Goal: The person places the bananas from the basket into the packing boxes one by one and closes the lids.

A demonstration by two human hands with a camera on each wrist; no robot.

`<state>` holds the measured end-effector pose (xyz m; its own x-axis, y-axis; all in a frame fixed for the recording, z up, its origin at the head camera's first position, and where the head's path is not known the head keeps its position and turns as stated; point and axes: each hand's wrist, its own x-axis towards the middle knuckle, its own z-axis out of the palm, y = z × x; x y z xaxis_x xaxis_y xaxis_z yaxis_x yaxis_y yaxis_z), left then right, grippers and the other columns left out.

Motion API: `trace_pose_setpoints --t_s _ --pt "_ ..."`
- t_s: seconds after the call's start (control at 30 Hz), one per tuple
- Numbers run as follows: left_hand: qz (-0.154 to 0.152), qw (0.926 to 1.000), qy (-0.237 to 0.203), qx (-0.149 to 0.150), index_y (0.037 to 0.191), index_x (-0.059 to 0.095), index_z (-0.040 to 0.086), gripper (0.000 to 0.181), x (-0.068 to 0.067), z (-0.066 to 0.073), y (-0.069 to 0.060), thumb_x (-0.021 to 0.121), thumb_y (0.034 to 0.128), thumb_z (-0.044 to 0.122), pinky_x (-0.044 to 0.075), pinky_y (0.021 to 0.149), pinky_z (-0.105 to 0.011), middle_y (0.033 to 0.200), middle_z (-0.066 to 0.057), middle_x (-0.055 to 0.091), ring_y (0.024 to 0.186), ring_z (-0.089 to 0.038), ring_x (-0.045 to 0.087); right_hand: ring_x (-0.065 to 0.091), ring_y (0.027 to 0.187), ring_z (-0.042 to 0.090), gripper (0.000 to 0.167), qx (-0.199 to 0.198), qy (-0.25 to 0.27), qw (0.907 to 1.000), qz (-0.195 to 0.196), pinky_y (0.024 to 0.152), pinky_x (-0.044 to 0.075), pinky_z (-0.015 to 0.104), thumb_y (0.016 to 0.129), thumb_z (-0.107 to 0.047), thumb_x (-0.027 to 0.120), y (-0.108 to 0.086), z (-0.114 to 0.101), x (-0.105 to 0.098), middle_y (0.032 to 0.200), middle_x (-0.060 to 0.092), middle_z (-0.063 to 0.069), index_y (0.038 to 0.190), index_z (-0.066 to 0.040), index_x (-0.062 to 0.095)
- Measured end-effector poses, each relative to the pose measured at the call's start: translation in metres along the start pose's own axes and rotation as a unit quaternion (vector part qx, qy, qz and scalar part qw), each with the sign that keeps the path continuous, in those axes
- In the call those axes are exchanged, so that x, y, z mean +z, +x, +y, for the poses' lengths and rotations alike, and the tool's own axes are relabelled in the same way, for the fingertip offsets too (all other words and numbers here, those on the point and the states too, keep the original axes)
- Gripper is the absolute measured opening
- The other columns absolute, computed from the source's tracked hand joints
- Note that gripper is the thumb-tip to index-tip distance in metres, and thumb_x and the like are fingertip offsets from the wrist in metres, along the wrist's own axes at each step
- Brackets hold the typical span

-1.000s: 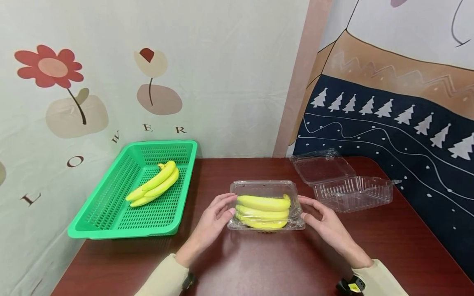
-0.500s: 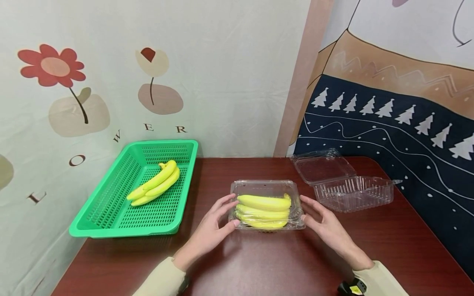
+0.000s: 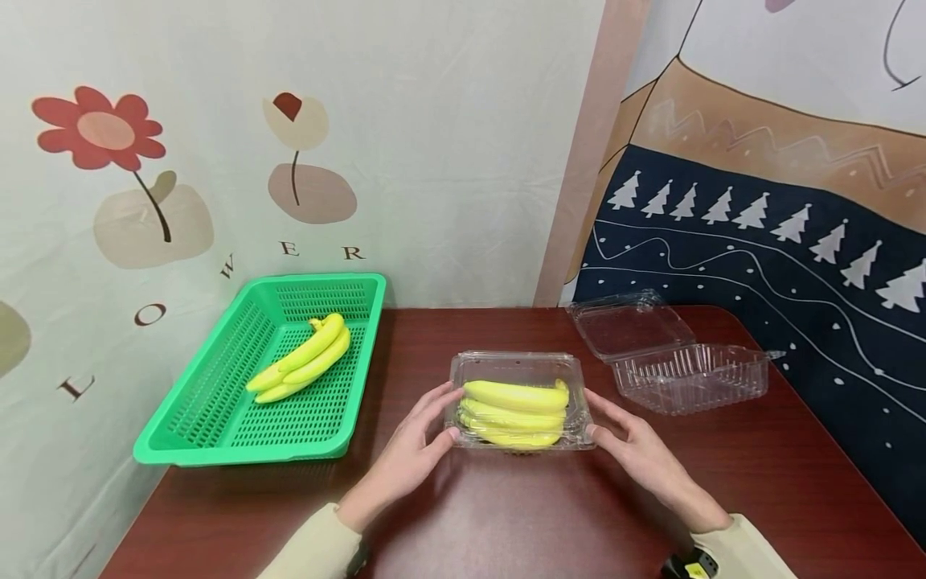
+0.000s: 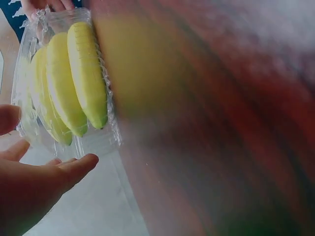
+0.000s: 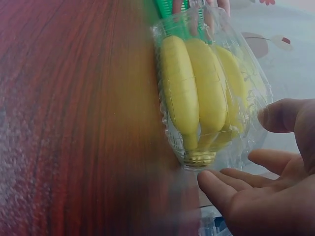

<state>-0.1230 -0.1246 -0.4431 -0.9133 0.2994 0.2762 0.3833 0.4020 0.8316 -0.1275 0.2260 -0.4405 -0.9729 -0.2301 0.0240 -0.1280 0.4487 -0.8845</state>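
- The left hand (image 3: pixel 405 454) is at the left end of the clear box. Its fingers are spread and nearly straight, with the thumb apart, and they do not clutch anything.
- The right hand (image 3: pixel 640 454) is at the right end of the box, and its fingers are loose and stretched out too. I cannot tell if all the fingertips touch the plastic.
- The clear box (image 3: pixel 518 367) sits on the table between the two hands.
- A bunch of yellow bananas (image 3: pixel 515 396) lies sideways inside it, with the stem on the right.
- The table (image 3: pixel 521 515) is shiny and dark red-brown.
- Behind the right hand is an open see-through box (image 3: pixel 694 386), with its lid tipped back.
- Over on the left is a green basket (image 3: pixel 304 434) full of little holes. Some more bananas (image 3: pixel 307 358) lie in it.
- At the back hangs a pale cloth (image 3: pixel 463 161) with flowers on it. On the right, a dark blue cloth (image 3: pixel 767 261) has white trees.
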Motion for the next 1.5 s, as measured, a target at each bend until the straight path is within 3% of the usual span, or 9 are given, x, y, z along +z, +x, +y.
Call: trace_pose_setpoints --t_s 0.27,0.43,0.63,0.87,1.0,1.13,1.3,1.5 --pt "0.005 0.9975 -0.037 -0.060 0.156 0.046 0.007 0.064 0.0027 0.0011 -0.0001 0.069 0.0969 0.007 0.040 0.112 -0.055 0.166 -0.022 0.026 0.144 -0.041 0.042 0.055 0.131 0.027 0.061 -0.002 0.011 0.9999 -0.013 0.096 0.047 0.018 0.104 -0.030 0.064 -0.0004 0.0015 -0.0008 0.155 0.049 0.015 0.158 -0.010 0.044" --pt "-0.004 0.9964 -0.041 -0.075 0.157 0.043 0.008 0.064 0.0035 0.0008 -0.0012 0.068 0.0981 0.009 0.048 0.107 -0.050 0.163 -0.023 0.033 0.139 -0.042 0.049 0.057 0.129 0.026 0.062 -0.004 0.014 0.9997 -0.018 0.096 0.048 0.019 0.103 -0.028 0.065 -0.0004 0.0024 -0.0011 0.155 0.050 0.016 0.158 -0.009 0.043" --pt "-0.004 0.9961 -0.032 -0.083 0.157 0.045 0.008 0.064 0.0037 0.0029 -0.0017 0.067 0.0969 0.007 0.060 0.082 -0.029 0.146 -0.016 0.052 0.112 -0.030 0.068 0.059 0.126 0.024 0.063 -0.001 0.005 0.9998 -0.022 0.095 0.048 0.019 0.103 -0.029 0.065 -0.0006 0.0019 -0.0029 0.156 0.049 0.015 0.159 -0.010 0.043" --pt "0.007 0.9966 -0.020 -0.080 0.156 0.047 0.008 0.064 0.0041 0.0052 -0.0023 0.067 0.0952 0.005 0.058 0.069 -0.026 0.137 -0.014 0.056 0.087 -0.013 0.068 0.061 0.121 0.019 0.063 0.007 0.013 0.9995 -0.028 0.093 0.050 0.020 0.102 -0.025 0.066 -0.0003 -0.0011 -0.0046 0.151 0.053 0.018 0.159 -0.010 0.042" --pt "0.012 0.9967 -0.029 -0.075 0.155 0.048 0.006 0.064 0.0042 0.0053 -0.0027 0.067 0.0933 0.002 0.058 0.067 -0.026 0.136 -0.016 0.057 0.082 -0.011 0.067 0.069 0.102 0.020 0.062 0.010 0.046 0.9980 -0.042 0.085 0.057 0.024 0.102 -0.018 0.064 0.0001 -0.0030 -0.0050 0.134 0.062 0.024 0.159 -0.006 0.040" --pt "0.013 0.9954 -0.039 -0.087 0.155 0.048 0.007 0.066 0.0045 0.0051 -0.0019 0.067 0.0918 -0.001 0.058 0.064 -0.026 0.137 -0.014 0.057 0.077 -0.011 0.067 0.071 0.084 0.028 0.063 0.009 0.067 0.9961 -0.057 0.076 0.061 0.029 0.103 -0.015 0.062 0.0009 -0.0030 -0.0052 0.110 0.065 0.019 0.159 -0.001 0.036" --pt "0.015 0.9941 -0.054 -0.093 0.154 0.049 0.007 0.066 0.0046 0.0052 -0.0007 0.067 0.0919 -0.004 0.058 0.063 -0.027 0.138 -0.016 0.056 0.076 -0.011 0.067 0.072 0.076 0.031 0.065 0.015 0.078 0.9938 -0.077 0.070 0.062 0.033 0.104 -0.013 0.060 0.0017 -0.0015 -0.0062 0.094 0.066 0.020 0.160 0.002 0.031" --pt "0.025 0.9907 -0.085 -0.103 0.152 0.051 0.005 0.065 0.0048 0.0076 0.0004 0.066 0.0904 -0.007 0.058 0.066 -0.029 0.137 -0.017 0.055 0.076 -0.015 0.066 0.071 0.070 0.026 0.068 0.017 0.100 0.9904 -0.094 0.065 0.062 0.033 0.104 -0.012 0.060 0.0028 -0.0007 -0.0062 0.087 0.068 0.025 0.161 0.004 0.027"
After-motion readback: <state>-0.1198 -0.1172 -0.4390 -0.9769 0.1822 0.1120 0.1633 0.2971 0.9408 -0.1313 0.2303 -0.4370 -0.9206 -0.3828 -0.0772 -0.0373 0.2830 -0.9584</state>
